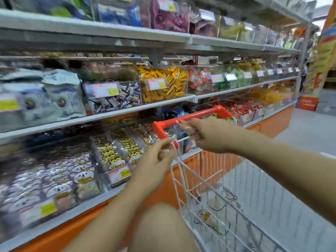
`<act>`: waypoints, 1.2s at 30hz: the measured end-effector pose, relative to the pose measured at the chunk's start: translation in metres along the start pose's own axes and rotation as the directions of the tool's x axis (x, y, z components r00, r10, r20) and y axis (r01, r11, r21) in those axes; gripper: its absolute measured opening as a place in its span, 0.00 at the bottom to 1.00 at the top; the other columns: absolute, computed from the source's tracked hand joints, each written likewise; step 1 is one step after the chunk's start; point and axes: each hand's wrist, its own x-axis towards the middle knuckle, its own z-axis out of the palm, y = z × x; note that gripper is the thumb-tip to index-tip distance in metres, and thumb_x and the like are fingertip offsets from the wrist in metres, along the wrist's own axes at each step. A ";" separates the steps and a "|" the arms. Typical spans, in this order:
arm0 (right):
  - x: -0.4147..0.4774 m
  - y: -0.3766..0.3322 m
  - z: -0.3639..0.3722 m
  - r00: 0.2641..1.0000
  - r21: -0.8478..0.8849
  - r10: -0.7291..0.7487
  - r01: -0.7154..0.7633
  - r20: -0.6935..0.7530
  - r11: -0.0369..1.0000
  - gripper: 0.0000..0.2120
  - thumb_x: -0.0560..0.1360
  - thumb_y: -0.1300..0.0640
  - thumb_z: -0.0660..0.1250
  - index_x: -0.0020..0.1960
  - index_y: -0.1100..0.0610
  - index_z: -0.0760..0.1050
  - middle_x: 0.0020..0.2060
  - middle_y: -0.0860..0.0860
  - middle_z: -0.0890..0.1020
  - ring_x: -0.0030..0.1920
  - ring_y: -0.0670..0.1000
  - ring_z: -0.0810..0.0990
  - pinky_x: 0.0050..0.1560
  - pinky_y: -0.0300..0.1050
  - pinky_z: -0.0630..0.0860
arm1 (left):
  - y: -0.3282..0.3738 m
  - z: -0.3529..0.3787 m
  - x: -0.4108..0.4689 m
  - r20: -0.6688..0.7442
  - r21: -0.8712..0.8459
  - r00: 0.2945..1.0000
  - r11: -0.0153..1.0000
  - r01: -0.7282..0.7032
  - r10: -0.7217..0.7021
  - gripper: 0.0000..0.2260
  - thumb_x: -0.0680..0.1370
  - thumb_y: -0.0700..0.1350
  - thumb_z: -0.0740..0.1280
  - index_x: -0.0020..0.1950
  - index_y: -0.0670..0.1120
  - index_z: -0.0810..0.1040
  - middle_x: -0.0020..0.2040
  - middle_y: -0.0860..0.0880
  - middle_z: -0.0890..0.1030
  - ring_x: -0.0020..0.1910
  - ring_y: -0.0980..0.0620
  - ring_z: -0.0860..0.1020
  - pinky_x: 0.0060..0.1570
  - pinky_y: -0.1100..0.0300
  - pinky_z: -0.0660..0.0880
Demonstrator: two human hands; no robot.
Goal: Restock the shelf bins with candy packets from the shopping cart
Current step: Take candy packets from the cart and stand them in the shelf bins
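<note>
Head view: both hands are raised over the near corner of the cart, which stands beside the shelf.
Right hand (205,135): its fingers are curled round a small clear packet (185,127) and hold it up just in front of the red handle (190,115).
Left hand (156,159): its fingers are curled with the tips drawn together at the cart's wire corner, just below and left of the packet. Blur hides whether they pinch the wire, a packet edge, or nothing.
Packet to hands: it is in the right hand only, as far as the view shows. The left fingertips are near it but seem apart from it.
Cart (209,179): the white wire basket sits under and beyond the hands. A few pale packets (216,204) lie on its floor, too blurred to count.
Knee (158,228): it is bare and raised in front of the cart's near end, below the left hand.
Bins (112,155): clear bins on the low shelf, left of the hands, look well filled with printed packets. A price tag (119,174) hangs on the front of one.
Shelf (163,104): the upper tiers carry more bins of sweets, most of them full.
Done so far: by the full low bins and the thin load in the cart, much of the restocking seems to be behind.
Left to do: the held packet is not yet in any bin, and those on the cart floor also wait to be shelved.
</note>
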 end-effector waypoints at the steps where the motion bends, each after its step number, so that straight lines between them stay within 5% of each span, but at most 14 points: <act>1: 0.004 -0.026 -0.003 0.997 0.026 -0.075 0.076 -0.036 0.997 0.07 0.79 0.56 0.61 0.56 0.56 0.70 0.43 0.53 0.77 0.41 0.54 0.75 0.39 0.48 0.73 | 0.002 -0.013 -0.006 -0.009 -0.126 0.998 0.990 0.062 -0.063 0.15 0.82 0.52 0.63 0.69 0.59 0.71 0.61 0.60 0.78 0.57 0.63 0.78 0.58 0.62 0.75; 3: 0.016 -0.078 0.002 0.978 0.105 -0.197 0.203 -0.067 0.974 0.09 0.78 0.55 0.62 0.57 0.57 0.71 0.46 0.54 0.79 0.44 0.56 0.76 0.43 0.49 0.73 | -0.005 -0.039 -0.017 -0.041 -0.314 0.987 0.940 0.135 -0.155 0.22 0.81 0.56 0.63 0.74 0.58 0.66 0.65 0.56 0.77 0.61 0.54 0.79 0.62 0.56 0.76; 6: 0.042 -0.147 0.021 0.944 0.221 -0.297 0.323 -0.144 0.920 0.13 0.78 0.53 0.61 0.60 0.55 0.71 0.49 0.57 0.82 0.49 0.59 0.80 0.43 0.49 0.74 | -0.024 -0.084 -0.038 -0.152 -0.420 0.953 0.890 0.177 -0.261 0.30 0.76 0.64 0.66 0.77 0.58 0.64 0.69 0.56 0.76 0.65 0.54 0.77 0.66 0.49 0.74; 9: 0.067 -0.217 0.048 0.906 0.391 -0.395 0.421 -0.151 0.818 0.24 0.75 0.54 0.63 0.70 0.48 0.68 0.51 0.55 0.84 0.50 0.58 0.81 0.43 0.46 0.74 | -0.046 -0.133 -0.063 -0.289 -0.490 0.892 0.854 0.174 -0.348 0.18 0.82 0.54 0.63 0.71 0.54 0.70 0.63 0.53 0.80 0.59 0.57 0.79 0.60 0.54 0.78; 11: 0.080 -0.266 0.068 0.871 0.503 -0.479 0.464 -0.109 0.729 0.26 0.69 0.51 0.63 0.67 0.44 0.67 0.46 0.55 0.82 0.46 0.57 0.80 0.45 0.49 0.77 | -0.066 -0.166 -0.084 -0.375 -0.508 0.835 0.843 0.179 -0.403 0.13 0.83 0.50 0.62 0.67 0.52 0.73 0.61 0.51 0.82 0.57 0.56 0.80 0.54 0.57 0.78; 16: 0.101 -0.372 0.107 0.786 0.758 -0.618 0.410 -0.011 0.508 0.34 0.71 0.50 0.64 0.76 0.48 0.62 0.55 0.52 0.80 0.49 0.50 0.77 0.50 0.45 0.76 | -0.119 -0.245 -0.141 -0.537 -0.504 0.670 0.832 0.232 -0.512 0.14 0.81 0.49 0.66 0.66 0.51 0.73 0.56 0.51 0.84 0.55 0.53 0.83 0.60 0.48 0.78; 18: 0.109 -0.401 0.118 0.756 0.861 -0.654 0.306 0.040 0.407 0.28 0.78 0.59 0.61 0.78 0.51 0.61 0.63 0.49 0.78 0.55 0.41 0.75 0.58 0.37 0.73 | -0.137 -0.276 -0.158 -0.588 -0.472 0.606 0.836 0.281 -0.536 0.13 0.79 0.48 0.69 0.63 0.49 0.74 0.51 0.51 0.85 0.50 0.55 0.84 0.56 0.52 0.80; 20: 0.123 -0.426 0.130 0.741 0.888 -0.671 0.294 0.022 0.354 0.26 0.80 0.69 0.56 0.77 0.56 0.64 0.63 0.48 0.76 0.52 0.34 0.73 0.54 0.25 0.69 | -0.151 -0.306 -0.172 -0.635 -0.388 0.574 0.856 0.342 -0.518 0.07 0.80 0.41 0.67 0.58 0.48 0.75 0.48 0.51 0.84 0.47 0.56 0.83 0.49 0.58 0.81; 23: 0.148 -0.463 0.146 0.780 0.888 -0.619 0.344 -0.089 0.305 0.32 0.77 0.70 0.61 0.77 0.51 0.62 0.69 0.52 0.73 0.41 0.35 0.77 0.44 0.33 0.77 | -0.168 -0.352 -0.183 -0.662 -0.261 0.582 0.873 0.413 -0.473 0.11 0.80 0.35 0.65 0.59 0.47 0.76 0.53 0.50 0.84 0.48 0.58 0.82 0.46 0.64 0.79; 26: 0.175 -0.493 0.162 0.807 0.888 -0.590 0.295 -0.034 0.352 0.43 0.75 0.64 0.70 0.80 0.45 0.50 0.64 0.51 0.77 0.35 0.45 0.80 0.33 0.36 0.74 | -0.182 -0.391 -0.190 -0.624 -0.220 0.614 0.863 0.455 -0.483 0.15 0.79 0.31 0.64 0.62 0.45 0.74 0.57 0.49 0.82 0.51 0.58 0.80 0.51 0.67 0.78; 28: 0.187 -0.509 0.171 0.785 0.897 -0.620 0.266 0.010 0.352 0.50 0.73 0.62 0.74 0.81 0.46 0.44 0.63 0.48 0.76 0.36 0.41 0.78 0.38 0.33 0.73 | -0.199 -0.408 -0.195 -0.570 -0.185 0.637 0.837 0.515 -0.519 0.16 0.79 0.32 0.66 0.65 0.45 0.75 0.57 0.51 0.83 0.55 0.56 0.81 0.57 0.61 0.78; 32: 0.202 -0.522 0.188 0.786 0.886 -0.618 0.282 0.007 0.368 0.44 0.70 0.64 0.77 0.75 0.50 0.54 0.57 0.44 0.77 0.45 0.32 0.75 0.42 0.21 0.68 | -0.234 -0.413 -0.199 -0.527 -0.149 0.649 0.812 0.565 -0.548 0.16 0.79 0.34 0.67 0.65 0.46 0.75 0.58 0.49 0.84 0.59 0.51 0.81 0.63 0.47 0.76; 36: 0.218 -0.519 0.205 0.832 0.870 -0.550 0.217 0.072 0.443 0.42 0.64 0.54 0.83 0.68 0.48 0.59 0.55 0.44 0.79 0.50 0.41 0.80 0.49 0.35 0.77 | -0.254 -0.411 -0.191 -0.512 -0.124 0.706 0.855 0.503 -0.490 0.20 0.76 0.36 0.71 0.66 0.46 0.72 0.58 0.49 0.83 0.57 0.56 0.81 0.61 0.55 0.76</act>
